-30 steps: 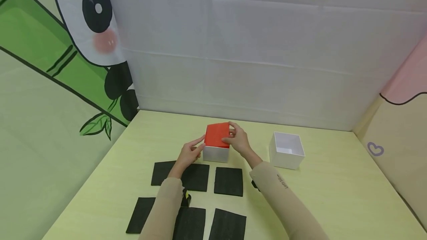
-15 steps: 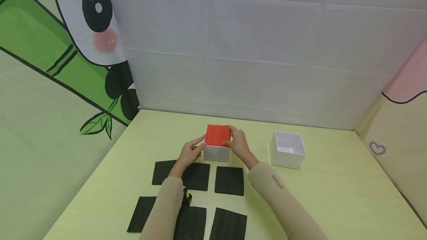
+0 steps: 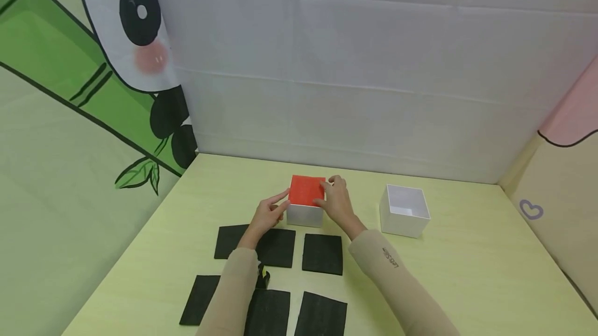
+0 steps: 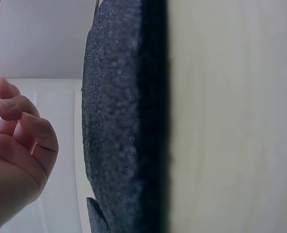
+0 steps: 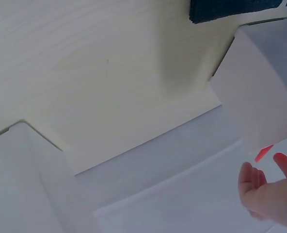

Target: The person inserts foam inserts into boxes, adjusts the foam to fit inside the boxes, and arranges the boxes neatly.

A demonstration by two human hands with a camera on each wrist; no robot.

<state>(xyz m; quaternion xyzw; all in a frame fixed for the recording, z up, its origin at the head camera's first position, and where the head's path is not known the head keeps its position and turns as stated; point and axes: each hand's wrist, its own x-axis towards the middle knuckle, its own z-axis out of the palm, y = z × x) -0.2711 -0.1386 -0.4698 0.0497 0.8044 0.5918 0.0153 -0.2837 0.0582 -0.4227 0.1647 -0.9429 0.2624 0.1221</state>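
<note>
A square red sheet (image 3: 303, 190) lies over the top of a white box (image 3: 304, 215) at mid-table. My left hand (image 3: 266, 216) has its thumb and index finger spread along the box's left side; its other fingers bend loosely inward in the left wrist view. At the sheet's right edge, my right hand (image 3: 339, 203) touches with thumb and index finger, while its remaining fingers stand off beyond the box. From the right wrist view, a red corner pokes above the box wall (image 5: 264, 92), close to the thumb and fingers.
A second white box (image 3: 404, 224), open at the top, stands to the right. Several flat black squares (image 3: 322, 254) lie in rows in front of the hands, partly under the left sleeve (image 3: 233, 286). A printed cloth wall (image 3: 350, 92) borders the table's back.
The red sheet, tilted with its right side raised a second ago, now lies flatter on the box. The right hand's fingers have loosened away from its edge. The left hand stays put.
</note>
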